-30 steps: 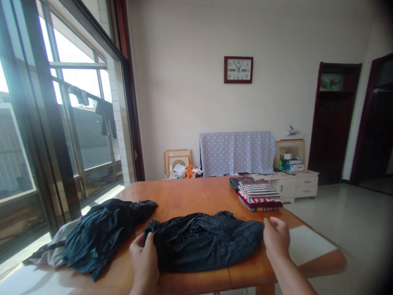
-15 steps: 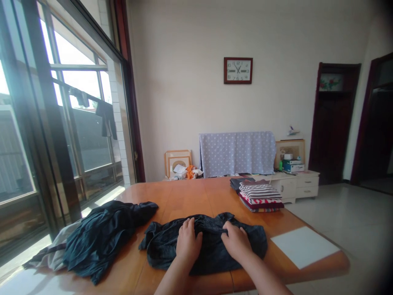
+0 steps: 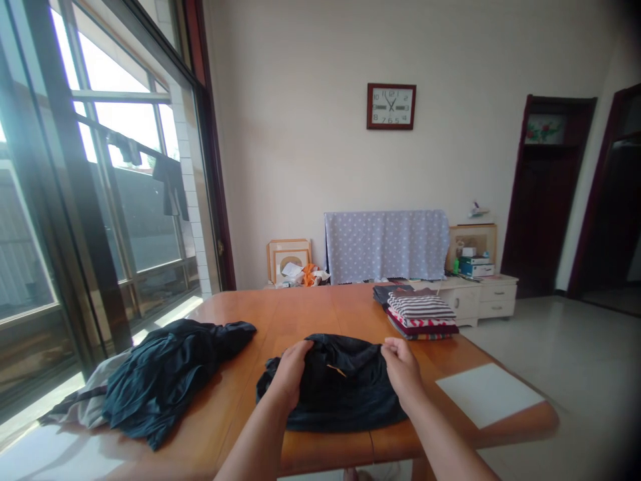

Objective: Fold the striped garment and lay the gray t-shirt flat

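A dark navy garment lies bunched on the wooden table in front of me, and a small yellowish strip shows on its inner side. My left hand is closed on its upper left edge, fingers pinching the cloth. Opposite, my right hand pinches the upper right edge between thumb and fingers. Between the two hands the edge is spread and slightly raised. Whether the garment is a shirt or something else I cannot tell.
On the left of the table lies a heap of dark clothes with a grey piece beneath. A stack of folded clothes stands at the far right. Nearer on the right is a white sheet. A window flanks the left side.
My hands have moved apart and now grip the garment's upper edge at both sides. The cloth is drawn narrower, and the yellowish strip has come into view. The camera view has shifted slightly.
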`<action>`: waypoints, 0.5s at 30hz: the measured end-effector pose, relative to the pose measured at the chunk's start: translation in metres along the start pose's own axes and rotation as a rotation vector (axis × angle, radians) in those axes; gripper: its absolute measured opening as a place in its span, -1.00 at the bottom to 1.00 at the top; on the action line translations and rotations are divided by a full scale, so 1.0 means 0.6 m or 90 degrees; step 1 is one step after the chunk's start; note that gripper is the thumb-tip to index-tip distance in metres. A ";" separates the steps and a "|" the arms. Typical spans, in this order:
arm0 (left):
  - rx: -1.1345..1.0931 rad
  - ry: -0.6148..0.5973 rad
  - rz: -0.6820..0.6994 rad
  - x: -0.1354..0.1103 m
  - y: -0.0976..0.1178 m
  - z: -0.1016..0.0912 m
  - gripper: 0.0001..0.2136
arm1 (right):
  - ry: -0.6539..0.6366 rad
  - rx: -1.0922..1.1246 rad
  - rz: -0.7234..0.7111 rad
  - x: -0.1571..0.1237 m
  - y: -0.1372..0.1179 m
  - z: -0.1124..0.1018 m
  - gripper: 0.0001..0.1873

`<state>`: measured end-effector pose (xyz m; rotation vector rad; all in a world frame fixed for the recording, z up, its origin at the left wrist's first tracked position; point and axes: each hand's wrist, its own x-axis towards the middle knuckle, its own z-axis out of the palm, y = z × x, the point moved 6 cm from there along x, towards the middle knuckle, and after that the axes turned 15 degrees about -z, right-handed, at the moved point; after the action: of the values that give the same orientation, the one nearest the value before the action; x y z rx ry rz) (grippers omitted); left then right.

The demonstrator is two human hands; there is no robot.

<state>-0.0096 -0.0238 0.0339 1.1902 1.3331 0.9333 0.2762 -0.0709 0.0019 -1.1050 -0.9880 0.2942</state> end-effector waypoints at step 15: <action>-0.371 -0.318 -0.126 -0.067 0.027 0.029 -0.60 | -0.445 -0.001 -0.128 -0.103 -0.153 0.133 -0.77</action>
<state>0.0074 -0.0613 0.0557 0.7491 0.6904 0.7417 0.1551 -0.1045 0.0554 -0.9019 -1.7048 0.5340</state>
